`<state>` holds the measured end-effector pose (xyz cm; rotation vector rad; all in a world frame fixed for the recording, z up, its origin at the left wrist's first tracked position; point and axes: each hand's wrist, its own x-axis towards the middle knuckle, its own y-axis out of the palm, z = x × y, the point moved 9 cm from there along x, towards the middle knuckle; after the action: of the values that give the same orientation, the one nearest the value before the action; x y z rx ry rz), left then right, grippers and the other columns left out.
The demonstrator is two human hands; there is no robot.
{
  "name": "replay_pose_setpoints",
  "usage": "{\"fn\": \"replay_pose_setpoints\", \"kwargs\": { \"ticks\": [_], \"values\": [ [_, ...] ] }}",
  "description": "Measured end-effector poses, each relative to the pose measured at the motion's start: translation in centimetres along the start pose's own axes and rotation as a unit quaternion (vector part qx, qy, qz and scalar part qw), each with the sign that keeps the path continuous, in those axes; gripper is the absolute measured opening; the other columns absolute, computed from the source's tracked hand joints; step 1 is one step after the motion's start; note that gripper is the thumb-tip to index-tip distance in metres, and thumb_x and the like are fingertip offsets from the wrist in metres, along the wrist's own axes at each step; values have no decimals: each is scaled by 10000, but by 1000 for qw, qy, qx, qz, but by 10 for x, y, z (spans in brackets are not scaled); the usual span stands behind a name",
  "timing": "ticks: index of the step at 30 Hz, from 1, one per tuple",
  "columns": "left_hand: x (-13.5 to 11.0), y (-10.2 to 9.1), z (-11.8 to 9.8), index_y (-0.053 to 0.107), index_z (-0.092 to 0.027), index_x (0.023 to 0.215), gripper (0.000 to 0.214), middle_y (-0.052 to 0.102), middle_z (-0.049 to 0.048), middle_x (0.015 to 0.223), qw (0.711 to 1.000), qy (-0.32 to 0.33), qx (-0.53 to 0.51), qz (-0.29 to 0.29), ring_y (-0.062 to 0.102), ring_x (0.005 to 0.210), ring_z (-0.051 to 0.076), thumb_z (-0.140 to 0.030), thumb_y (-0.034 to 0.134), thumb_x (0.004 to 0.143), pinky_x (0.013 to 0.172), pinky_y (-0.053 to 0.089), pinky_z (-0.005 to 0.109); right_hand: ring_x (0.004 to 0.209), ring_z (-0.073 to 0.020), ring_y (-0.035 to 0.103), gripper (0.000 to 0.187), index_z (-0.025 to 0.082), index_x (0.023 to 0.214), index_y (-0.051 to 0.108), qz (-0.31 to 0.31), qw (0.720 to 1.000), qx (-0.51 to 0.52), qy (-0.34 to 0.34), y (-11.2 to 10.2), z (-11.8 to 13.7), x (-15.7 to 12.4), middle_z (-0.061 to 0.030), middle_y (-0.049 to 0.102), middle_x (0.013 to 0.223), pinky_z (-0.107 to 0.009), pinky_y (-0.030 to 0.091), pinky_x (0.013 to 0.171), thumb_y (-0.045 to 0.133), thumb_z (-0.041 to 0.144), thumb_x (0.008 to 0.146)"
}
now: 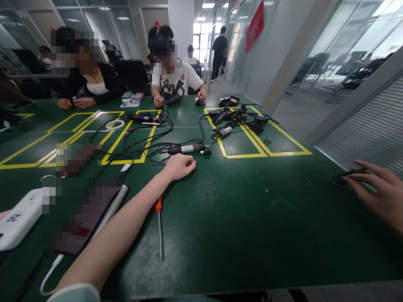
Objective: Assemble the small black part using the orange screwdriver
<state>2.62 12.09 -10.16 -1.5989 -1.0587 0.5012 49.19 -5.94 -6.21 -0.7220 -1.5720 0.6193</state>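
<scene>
My left hand is closed and rests on the green table, its curled fingers hiding anything inside. Just beyond it lies an electric screwdriver with a grey band and a cable, a small black piece at its tip end. Below my left wrist, a screwdriver with an orange handle lies on the table, its handle partly covered by the forearm. At the far right, my right hand pinches a dark, flat, rounded piece between thumb and fingers. Motion blurs this hand, and the piece's kind is unclear.
A phone, a white power strip and cables lie at left. Yellow tape marks the table. Tools, black parts and cords are heaped at back right. Two people sit across, one handling a black-and-white part.
</scene>
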Motion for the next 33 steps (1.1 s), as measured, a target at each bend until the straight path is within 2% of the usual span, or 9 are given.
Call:
{"fn": "replay_pose_setpoints", "kwargs": {
  "ticks": [7, 10, 14, 19, 28, 33],
  "values": [
    [0, 0, 0, 688, -198, 672, 368, 700, 49, 655, 1000, -3, 2, 2, 609, 639, 187, -371, 497, 935, 600, 308, 288, 791, -305, 754, 231, 247, 811, 642, 16, 1000, -19, 13, -1, 1, 2, -120, 756, 1149, -349, 526, 445, 506, 426, 863],
    [0, 0, 1, 698, -195, 683, 364, 706, 50, 664, 1000, -5, 2, 4, 607, 637, 189, -366, 499, 934, 598, 309, 289, 769, -296, 744, 257, 233, 809, 639, 29, 999, -31, -5, 0, 6, 4, -135, 749, 1170, -337, 505, 418, 494, 434, 879],
    [0, 0, 1, 702, -192, 692, 357, 708, 50, 673, 1000, -7, 0, 5, 598, 633, 186, -360, 496, 931, 597, 298, 289, 722, -284, 729, 343, 211, 795, 636, 11, 998, -54, -19, -2, 12, 6, -171, 742, 1177, -343, 499, 405, 426, 450, 924],
    [0, 0, 1, 689, -193, 676, 355, 700, 47, 662, 1000, -5, -3, 4, 594, 631, 183, -359, 500, 928, 597, 290, 287, 672, -268, 718, 343, 210, 819, 656, 39, 997, -62, -35, 6, 10, 6, -165, 740, 1177, -350, 520, 408, 425, 444, 919],
    [0, 0, 0, 652, -191, 647, 370, 688, 50, 651, 1000, 1, -8, -1, 600, 631, 184, -366, 495, 933, 592, 287, 293, 701, -273, 727, 438, 208, 806, 694, 15, 998, -50, -47, 0, 9, 4, -152, 740, 1173, -340, 494, 392, 410, 509, 948],
    [0, 0, 0, 654, -194, 649, 372, 687, 47, 642, 1000, 1, -5, -1, 588, 619, 176, -372, 486, 929, 588, 281, 289, 656, -262, 720, 481, 189, 790, 699, -17, 995, -55, -80, -7, 17, 3, -162, 759, 1122, -311, 459, 356, 413, 531, 971]
  ]
}}
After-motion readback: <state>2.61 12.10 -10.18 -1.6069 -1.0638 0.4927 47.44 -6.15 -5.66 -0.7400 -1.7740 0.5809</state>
